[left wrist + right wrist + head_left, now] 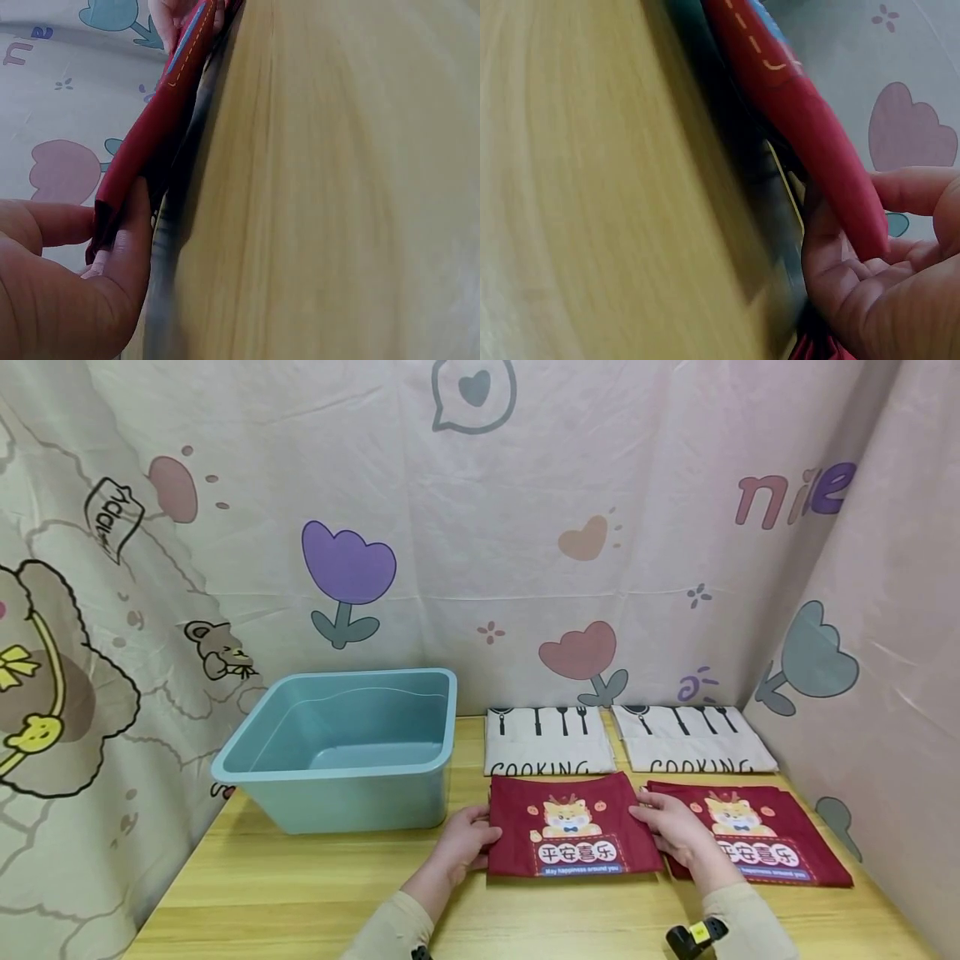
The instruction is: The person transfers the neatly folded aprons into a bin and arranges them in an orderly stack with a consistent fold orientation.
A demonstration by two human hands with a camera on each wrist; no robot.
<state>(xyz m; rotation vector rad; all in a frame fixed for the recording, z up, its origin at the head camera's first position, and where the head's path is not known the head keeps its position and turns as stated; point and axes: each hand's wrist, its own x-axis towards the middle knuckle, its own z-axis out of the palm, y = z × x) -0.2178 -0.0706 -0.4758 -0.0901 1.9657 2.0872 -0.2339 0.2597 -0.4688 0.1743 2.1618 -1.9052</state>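
Observation:
A folded red apron [576, 827] with a cartoon animal and white lettering is held level between both hands, slightly above the table. At its left edge, my left hand [467, 842] pinches the cloth, thumb above and fingers beneath; the left wrist view shows the folded layers [139, 146] between them. My right hand [675, 828] grips the opposite edge, with fingers under the fold [832, 165] in the right wrist view. Just right of that hand lies a second folded red apron [795, 835] with the same print, partly covered by the hand.
An open blue-green plastic tub [360, 802] stands at the left on the wooden table [300, 893]. Two folded white cloths with cutlery prints, one on the left [547, 743] and one on the right [693, 747], lie along the back. A patterned curtain [465, 527] hangs behind.

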